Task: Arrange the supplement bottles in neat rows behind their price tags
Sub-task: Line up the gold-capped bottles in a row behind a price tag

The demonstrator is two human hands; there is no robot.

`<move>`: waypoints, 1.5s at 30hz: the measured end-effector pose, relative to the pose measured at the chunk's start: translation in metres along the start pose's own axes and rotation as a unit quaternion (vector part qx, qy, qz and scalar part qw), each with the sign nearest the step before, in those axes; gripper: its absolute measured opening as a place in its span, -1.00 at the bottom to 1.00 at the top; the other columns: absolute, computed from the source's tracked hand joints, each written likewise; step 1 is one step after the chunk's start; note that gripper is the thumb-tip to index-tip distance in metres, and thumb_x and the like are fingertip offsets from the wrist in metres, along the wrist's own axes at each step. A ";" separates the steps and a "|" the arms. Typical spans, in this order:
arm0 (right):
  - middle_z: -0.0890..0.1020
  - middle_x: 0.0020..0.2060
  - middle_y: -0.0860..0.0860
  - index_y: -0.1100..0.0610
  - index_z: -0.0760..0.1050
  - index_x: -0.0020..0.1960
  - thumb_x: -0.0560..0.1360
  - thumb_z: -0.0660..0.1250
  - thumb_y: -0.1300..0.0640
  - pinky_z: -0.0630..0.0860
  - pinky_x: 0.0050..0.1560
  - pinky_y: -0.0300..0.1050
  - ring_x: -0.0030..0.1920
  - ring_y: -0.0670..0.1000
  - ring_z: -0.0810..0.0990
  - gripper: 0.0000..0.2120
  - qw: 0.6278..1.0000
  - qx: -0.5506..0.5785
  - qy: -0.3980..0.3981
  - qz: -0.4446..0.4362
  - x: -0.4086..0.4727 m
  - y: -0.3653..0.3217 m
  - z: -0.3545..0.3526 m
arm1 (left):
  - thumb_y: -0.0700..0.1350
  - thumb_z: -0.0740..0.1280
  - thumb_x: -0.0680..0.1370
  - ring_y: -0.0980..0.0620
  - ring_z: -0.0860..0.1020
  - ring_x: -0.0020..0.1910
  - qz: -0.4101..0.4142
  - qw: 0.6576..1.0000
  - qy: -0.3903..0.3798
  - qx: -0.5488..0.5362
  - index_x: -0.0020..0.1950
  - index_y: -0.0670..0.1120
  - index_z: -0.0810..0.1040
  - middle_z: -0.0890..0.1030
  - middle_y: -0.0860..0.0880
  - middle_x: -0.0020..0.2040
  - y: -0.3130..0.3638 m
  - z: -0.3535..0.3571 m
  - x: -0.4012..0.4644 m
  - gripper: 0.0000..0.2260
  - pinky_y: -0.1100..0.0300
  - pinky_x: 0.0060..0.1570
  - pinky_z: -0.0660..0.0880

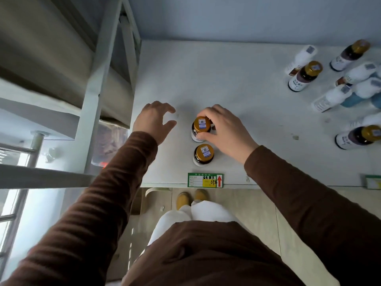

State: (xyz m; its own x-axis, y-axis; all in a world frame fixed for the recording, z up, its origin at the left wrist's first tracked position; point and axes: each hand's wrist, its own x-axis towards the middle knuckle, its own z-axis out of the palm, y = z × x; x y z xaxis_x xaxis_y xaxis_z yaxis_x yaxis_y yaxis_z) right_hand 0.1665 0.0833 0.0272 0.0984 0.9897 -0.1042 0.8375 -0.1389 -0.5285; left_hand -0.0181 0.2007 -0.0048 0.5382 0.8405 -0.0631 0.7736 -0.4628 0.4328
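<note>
Two dark bottles with gold caps stand one behind the other on the white shelf (237, 79), in line with a green price tag (205, 180) on the front edge. The front bottle (204, 154) stands free. My right hand (223, 131) grips the rear bottle (201, 125) around its cap. My left hand (155, 120) hovers over the shelf to the left, fingers spread, holding nothing.
Several loose bottles, gold-capped (305, 76) and white-capped (302, 58), stand scattered at the right of the shelf. A second price tag (373, 182) sits at the right front edge. A grey metal rack (97, 89) stands to the left.
</note>
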 end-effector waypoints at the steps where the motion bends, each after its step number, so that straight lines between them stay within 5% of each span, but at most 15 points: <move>1: 0.52 0.09 0.01 0.04 0.47 0.21 0.45 0.47 0.02 0.53 0.06 -0.01 0.06 0.04 0.51 -0.63 1.000 0.003 -0.003 -0.001 0.000 0.000 0.000 | -0.03 0.37 0.52 -0.04 0.50 0.14 0.001 1.000 -0.001 0.000 0.20 0.01 0.56 0.59 -0.02 0.16 0.000 0.000 0.000 -0.74 0.12 0.10 0.44; 9: 0.48 0.21 -0.03 0.02 0.41 0.39 0.45 0.44 -0.15 0.49 0.18 -0.11 0.20 -0.03 0.48 -0.42 0.998 0.063 0.001 0.019 -0.001 0.009 -0.015 | -0.02 0.39 0.52 -0.05 0.51 0.13 0.027 0.999 -0.008 -0.020 0.21 0.00 0.55 0.58 -0.04 0.15 0.020 -0.012 0.022 -0.73 0.17 0.08 0.39; 15: 0.52 0.14 -0.01 0.03 0.51 0.28 0.49 0.42 -0.04 0.52 0.18 -0.01 0.11 -0.02 0.54 -0.61 0.987 0.066 0.108 0.094 0.002 0.059 -0.073 | 0.02 0.40 0.50 -0.06 0.50 0.13 0.091 0.995 -0.029 -0.017 0.24 0.03 0.53 0.55 -0.04 0.16 0.083 -0.021 0.069 -0.68 0.11 0.08 0.40; 22: 0.54 0.14 0.05 0.07 0.54 0.25 0.54 0.37 0.04 0.46 0.17 -0.03 0.13 0.07 0.52 -0.70 0.983 -0.048 0.142 0.105 0.002 0.146 -0.144 | 0.01 0.42 0.47 -0.04 0.51 0.16 0.128 0.990 -0.057 -0.031 0.25 0.01 0.53 0.54 -0.03 0.18 0.182 0.006 0.118 -0.64 0.14 0.13 0.40; 27: 0.48 0.23 0.14 0.11 0.49 0.33 0.55 0.32 0.13 0.32 0.23 -0.05 0.23 0.20 0.44 -0.65 0.978 -0.136 0.120 0.101 0.013 0.214 -0.186 | 0.00 0.43 0.46 -0.03 0.51 0.17 0.092 0.992 -0.076 -0.039 0.27 0.01 0.51 0.54 -0.02 0.19 0.241 0.059 0.144 -0.61 0.08 0.17 0.45; 32: 0.43 0.28 0.14 0.06 0.39 0.43 0.57 0.30 0.17 0.41 0.26 0.05 0.24 0.19 0.44 -0.56 0.987 -0.146 0.035 0.053 0.026 0.255 -0.204 | 0.02 0.46 0.44 -0.04 0.52 0.15 0.035 0.993 -0.077 -0.079 0.28 -0.02 0.50 0.55 -0.03 0.19 0.285 0.120 0.161 -0.56 0.08 0.17 0.47; 40: 0.49 0.13 0.10 0.06 0.42 0.29 0.50 0.39 0.13 0.45 0.05 -0.02 0.04 0.17 0.57 -0.62 0.994 -0.113 -0.005 0.006 0.034 0.276 -0.198 | 0.12 0.46 0.35 -0.10 0.50 -0.04 -0.048 0.993 -0.005 -0.110 0.03 -0.07 0.55 0.56 -0.08 -0.06 0.322 0.176 0.175 -0.62 0.02 -0.03 0.47; 43: 0.53 0.10 0.06 0.05 0.46 0.27 0.49 0.39 0.04 0.39 0.01 -0.09 0.05 0.14 0.57 -0.63 0.997 -0.071 0.012 0.027 0.036 0.281 -0.203 | 0.04 0.51 0.36 0.04 0.53 -0.08 -0.068 0.969 -0.026 -0.238 0.07 -0.02 0.57 0.59 0.03 -0.06 0.320 0.176 0.171 -0.66 0.18 -0.07 0.47; 45: 0.58 0.03 -0.01 0.03 0.53 0.20 0.47 0.42 -0.05 0.36 -0.03 -0.15 0.05 0.06 0.58 -0.65 0.997 -0.004 0.040 0.064 0.039 0.283 -0.214 | -0.08 0.52 0.40 0.11 0.60 -0.09 -0.077 0.897 -0.097 -0.424 0.11 -0.05 0.59 0.65 0.05 -0.05 0.313 0.164 0.165 -0.69 0.27 -0.06 0.48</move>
State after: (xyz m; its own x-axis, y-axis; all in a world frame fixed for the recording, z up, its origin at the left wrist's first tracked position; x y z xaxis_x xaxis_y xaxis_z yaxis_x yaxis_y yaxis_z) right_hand 0.5220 0.0898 0.0538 0.2476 0.9634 -0.1028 0.8197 -0.2649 -0.5079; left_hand 0.3679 0.1484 -0.0276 0.5581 0.7735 -0.3004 0.3554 0.1044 0.9289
